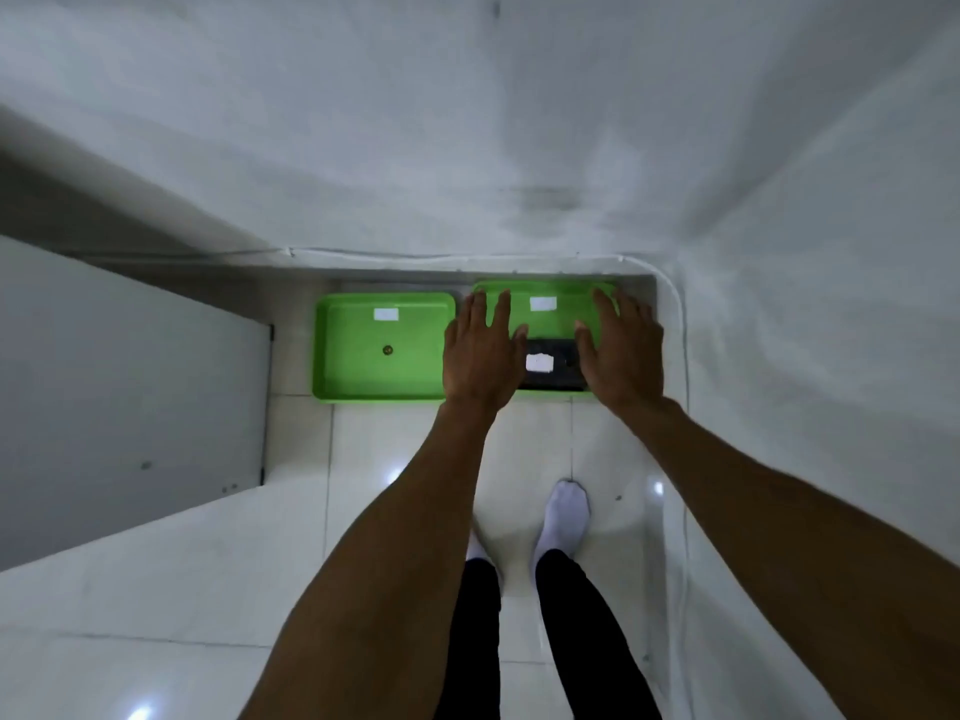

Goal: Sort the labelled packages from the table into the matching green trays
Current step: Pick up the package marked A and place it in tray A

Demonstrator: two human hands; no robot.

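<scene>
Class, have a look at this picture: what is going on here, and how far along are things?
A person stands over two green trays on a tiled floor. Both hands, left hand and right hand, are spread open on either side of a dark package with a white label, which lies in the right tray. The left tray holds only a white label and a small round thing. Whether the hands touch the package is unclear.

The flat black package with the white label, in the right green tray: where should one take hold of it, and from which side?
Probably by its two short ends, from above. The flat black package with the white label lies flat in the right green tray, and the open left hand and right hand already flank those ends.
</scene>
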